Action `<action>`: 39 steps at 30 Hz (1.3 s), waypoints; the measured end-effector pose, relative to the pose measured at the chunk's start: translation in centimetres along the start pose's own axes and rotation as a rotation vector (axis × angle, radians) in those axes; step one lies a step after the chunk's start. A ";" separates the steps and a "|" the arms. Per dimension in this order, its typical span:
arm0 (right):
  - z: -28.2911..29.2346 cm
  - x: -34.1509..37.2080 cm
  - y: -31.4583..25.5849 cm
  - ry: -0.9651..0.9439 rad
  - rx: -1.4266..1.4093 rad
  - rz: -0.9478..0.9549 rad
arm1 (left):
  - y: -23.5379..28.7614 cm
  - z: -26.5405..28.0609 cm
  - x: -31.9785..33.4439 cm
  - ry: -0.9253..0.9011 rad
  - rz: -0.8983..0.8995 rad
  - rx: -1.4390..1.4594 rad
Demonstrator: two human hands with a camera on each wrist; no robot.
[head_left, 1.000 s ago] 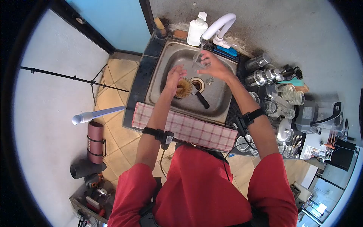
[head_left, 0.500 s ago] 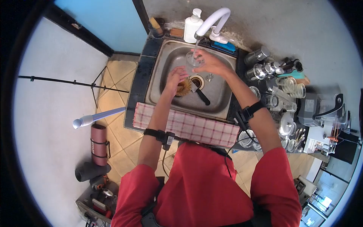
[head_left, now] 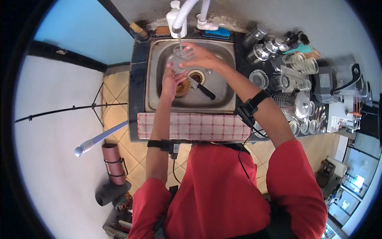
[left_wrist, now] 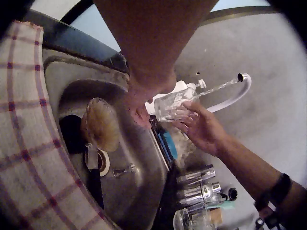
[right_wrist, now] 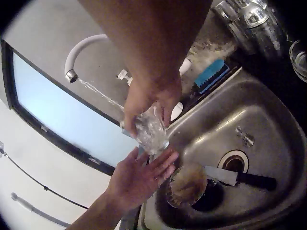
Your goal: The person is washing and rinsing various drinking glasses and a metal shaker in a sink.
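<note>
My right hand (head_left: pixel 201 57) grips a clear glass (head_left: pixel 180 53) under the stream from the white faucet (head_left: pixel 186 14); water runs into it in the right wrist view. Palm up and fingers extended, my left hand (right_wrist: pixel 139 179) is at the glass's base; whether it touches cannot be told. Below the hands in the sink (head_left: pixel 217 101) lie a ribbed amber bowl-like piece (right_wrist: pixel 188 184), a knife (right_wrist: pixel 240 178) with a black handle beside the drain, and a small clear object (right_wrist: pixel 245 136).
A checked cloth (head_left: pixel 191 126) lies along the front edge. Behind the sink stand a white pump bottle (head_left: pixel 175 20), a blue brush (head_left: pixel 216 32) and a cup with a sponge (head_left: pixel 140 32). Glasses, metal shakers (head_left: pixel 260 51) and a lidded pot (head_left: pixel 301 105) crowd the right counter.
The glass and right hand have moved left in the head view, and my left hand has come up close beneath the glass. The head view itself has shifted.
</note>
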State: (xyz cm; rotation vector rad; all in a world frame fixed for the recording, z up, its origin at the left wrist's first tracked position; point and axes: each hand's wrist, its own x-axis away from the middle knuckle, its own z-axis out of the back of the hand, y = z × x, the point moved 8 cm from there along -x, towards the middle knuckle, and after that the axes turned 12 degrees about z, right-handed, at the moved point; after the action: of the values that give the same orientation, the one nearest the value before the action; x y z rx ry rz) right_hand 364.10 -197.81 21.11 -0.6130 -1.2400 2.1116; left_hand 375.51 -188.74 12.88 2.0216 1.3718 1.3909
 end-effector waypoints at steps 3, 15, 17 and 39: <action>-0.5 0.0 0.4 0.001 -0.060 -0.029 | 1.2 -2.1 0.2 -0.140 -0.062 0.103; -0.3 1.0 1.0 0.253 -0.398 -0.192 | 2.8 -2.5 1.1 -0.023 -0.306 0.034; -0.3 1.3 -0.3 0.141 -0.370 -0.138 | 2.7 -1.9 0.8 -0.020 -0.280 0.087; 0.5 1.4 1.5 0.216 -0.041 0.029 | 0.8 -0.5 -0.5 0.080 -0.169 -0.140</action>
State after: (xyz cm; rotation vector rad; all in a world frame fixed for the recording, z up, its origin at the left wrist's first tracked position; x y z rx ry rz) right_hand 362.41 -197.74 19.87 -0.8580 -1.1613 1.9871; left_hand 375.47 -189.67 13.46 1.7369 1.4002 1.4628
